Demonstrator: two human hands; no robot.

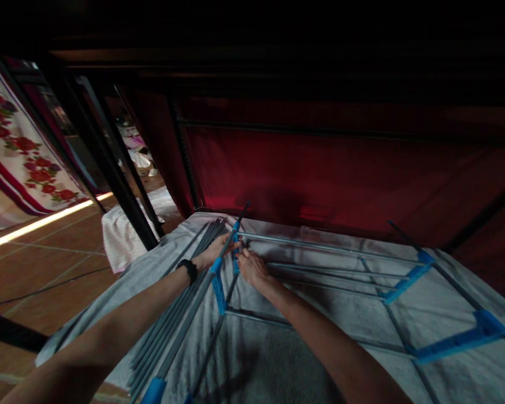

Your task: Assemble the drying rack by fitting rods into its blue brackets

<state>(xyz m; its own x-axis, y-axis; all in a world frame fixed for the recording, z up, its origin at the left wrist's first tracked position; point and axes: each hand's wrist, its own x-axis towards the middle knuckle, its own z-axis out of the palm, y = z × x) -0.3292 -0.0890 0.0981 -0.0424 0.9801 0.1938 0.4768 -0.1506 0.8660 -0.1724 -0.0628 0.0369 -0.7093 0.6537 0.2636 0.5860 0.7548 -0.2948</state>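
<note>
1. Gripping hard, the left hand (pixel 219 247) is closing its fingers around a grey rod (pixel 193 306) just below a blue connector (pixel 235 227), with a black wristband (pixel 188 269) showing on that wrist.
2. Right beside it, the right hand (pixel 250 266) is pinching at the same joint, fingertips pressed together on the blue plastic; exactly which piece they are squeezing is hard to tell in this dim light.
3. The joint being worked on is sitting at the far left corner of a rack frame (pixel 328 264), which is lying flat on a grey cloth (pixel 278 359) spread over the floor.
4. To seat the rod well, the person is probably needing to keep it in line with the socket, steadying with the left hand while the right guides the connector, rather than forcing it at an angle.
5. A bundle of spare rods (pixel 168 331) is lying just beside the left forearm, so the elbow is wanting to stay clear of them.
6. Other blue brackets (pixel 408 278) are holding the far rails, well apart from the hands.
7. A red fabric wall (pixel 340 168) is hanging behind the frame, and a floral sheet (pixel 21 151) is hanging off to the left.
</note>
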